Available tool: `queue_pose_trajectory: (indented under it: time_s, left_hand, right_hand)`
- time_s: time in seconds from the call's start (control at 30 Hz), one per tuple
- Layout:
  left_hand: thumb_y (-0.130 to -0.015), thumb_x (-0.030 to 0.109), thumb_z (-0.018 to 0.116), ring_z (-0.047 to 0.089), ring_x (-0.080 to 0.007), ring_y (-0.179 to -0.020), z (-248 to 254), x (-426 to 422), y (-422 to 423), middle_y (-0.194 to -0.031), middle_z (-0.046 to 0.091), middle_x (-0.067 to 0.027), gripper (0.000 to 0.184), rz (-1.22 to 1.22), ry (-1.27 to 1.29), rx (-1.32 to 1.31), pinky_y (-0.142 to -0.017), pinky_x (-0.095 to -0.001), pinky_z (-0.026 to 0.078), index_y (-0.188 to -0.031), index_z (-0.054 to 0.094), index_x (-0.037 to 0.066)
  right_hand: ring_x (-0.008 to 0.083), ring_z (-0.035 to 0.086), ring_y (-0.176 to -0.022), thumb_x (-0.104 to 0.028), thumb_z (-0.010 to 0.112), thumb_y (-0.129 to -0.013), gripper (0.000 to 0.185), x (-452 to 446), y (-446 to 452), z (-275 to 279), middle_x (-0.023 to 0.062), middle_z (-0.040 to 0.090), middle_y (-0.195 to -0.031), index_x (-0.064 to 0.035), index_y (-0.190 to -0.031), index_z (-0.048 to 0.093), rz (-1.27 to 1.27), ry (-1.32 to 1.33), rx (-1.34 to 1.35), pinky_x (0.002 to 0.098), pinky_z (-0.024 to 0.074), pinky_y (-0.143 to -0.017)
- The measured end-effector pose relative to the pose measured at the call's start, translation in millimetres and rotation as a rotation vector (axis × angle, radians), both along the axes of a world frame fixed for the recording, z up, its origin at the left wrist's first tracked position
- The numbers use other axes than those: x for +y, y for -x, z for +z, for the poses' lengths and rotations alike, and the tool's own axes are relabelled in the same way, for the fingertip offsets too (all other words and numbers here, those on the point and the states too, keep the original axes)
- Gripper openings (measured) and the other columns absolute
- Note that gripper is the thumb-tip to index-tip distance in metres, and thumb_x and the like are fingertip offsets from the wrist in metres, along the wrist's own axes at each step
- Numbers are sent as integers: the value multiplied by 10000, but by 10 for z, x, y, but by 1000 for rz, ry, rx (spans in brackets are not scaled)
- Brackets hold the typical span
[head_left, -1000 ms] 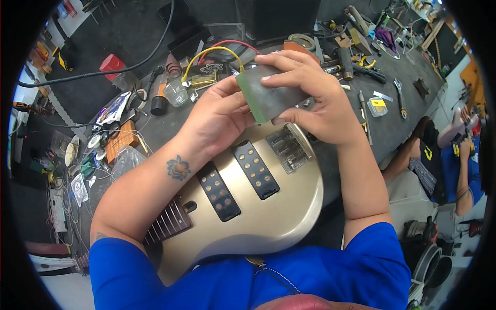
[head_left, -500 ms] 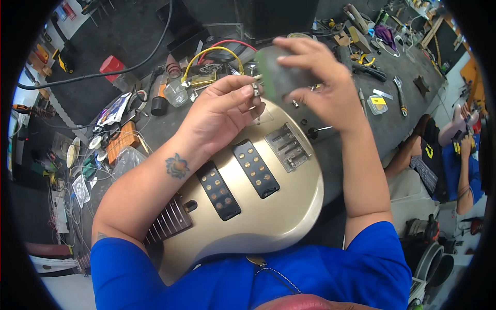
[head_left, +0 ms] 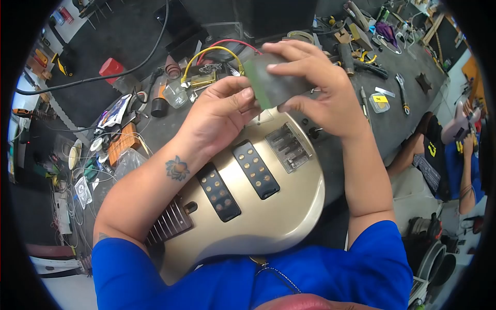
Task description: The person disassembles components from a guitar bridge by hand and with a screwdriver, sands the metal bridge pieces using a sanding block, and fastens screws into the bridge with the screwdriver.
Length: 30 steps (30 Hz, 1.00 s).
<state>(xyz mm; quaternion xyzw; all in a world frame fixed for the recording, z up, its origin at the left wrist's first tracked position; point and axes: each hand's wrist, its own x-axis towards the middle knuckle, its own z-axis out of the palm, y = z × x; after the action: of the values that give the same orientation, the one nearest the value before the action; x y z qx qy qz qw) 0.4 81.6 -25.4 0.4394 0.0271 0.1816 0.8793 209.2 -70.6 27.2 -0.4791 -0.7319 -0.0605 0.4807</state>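
In my right hand (head_left: 320, 77) I grip a flat sanding pad with a dark grey face and a green edge (head_left: 261, 85). My left hand (head_left: 222, 111) pinches a small metal piece, like a bridge saddle, between thumb and fingers; the pad's green edge now hides it. Below both hands lies a gold bass guitar body (head_left: 294, 212), with two black pickups (head_left: 256, 168) and a metal bridge (head_left: 289, 147). The fretted neck (head_left: 170, 222) shows partly under my left forearm.
Yellow and red cables (head_left: 206, 51) arch behind my hands, near a glass jar (head_left: 175, 95). Cluttered wires and a wooden block (head_left: 123, 143) lie at left. On the right are a small plastic box (head_left: 380, 103), a wrench (head_left: 403, 95) and a seated person (head_left: 465, 165).
My right hand has brought the sanding pad left and slightly down, up against my left fingertips. The small metal piece, visible before, is now covered. The guitar has stayed in place.
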Motion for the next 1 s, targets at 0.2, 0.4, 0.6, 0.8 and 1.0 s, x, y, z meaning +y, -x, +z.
queue_pose_trajectory:
  time_s: [0.2,0.4,0.6,0.8,1.0]
  left_hand:
    - [-1086,125,714,748,-259,-1272,10,-13,8,-1323,769,-90,343,29,-42,5,-1142,-471,609,-1427,685,97]
    - [-1043,50,748,764,-253,-1191,61,-26,22,-1304,768,-113,270,10,73,41,-1090,-451,621,-1312,731,64]
    - [-1045,111,786,763,-235,-1150,61,3,48,-1242,788,-91,278,2,57,39,-1181,-474,564,-1316,737,73]
    - [-1041,97,786,757,-217,-1099,23,-27,20,-1102,803,-70,191,-21,39,-43,-1166,-470,574,-1229,767,70]
    - [-1007,46,815,758,-221,-1139,126,-68,29,-1175,799,-79,207,62,60,58,-1151,-446,584,-1208,767,60]
  right_hand:
    - [393,610,-1429,-54,917,-641,632,-42,67,-6,106,741,-1487,-96,-1262,807,64,23,-54,519,476,-1219]
    - [401,608,-1437,-106,934,-652,632,-26,71,-44,132,741,-1481,-93,-1271,809,90,38,-47,526,484,-1214]
    - [379,621,-1433,-93,912,-701,572,-11,55,-70,124,740,-1481,-61,-1261,804,73,49,-75,502,487,-1215]
    - [364,589,-1476,-129,911,-745,560,-52,-465,-57,131,713,-1529,-58,-1289,796,-127,-41,160,484,470,-1230]
    - [408,598,-1468,-244,925,-787,536,-43,22,-21,147,726,-1497,-83,-1281,795,88,35,-71,521,453,-1240]
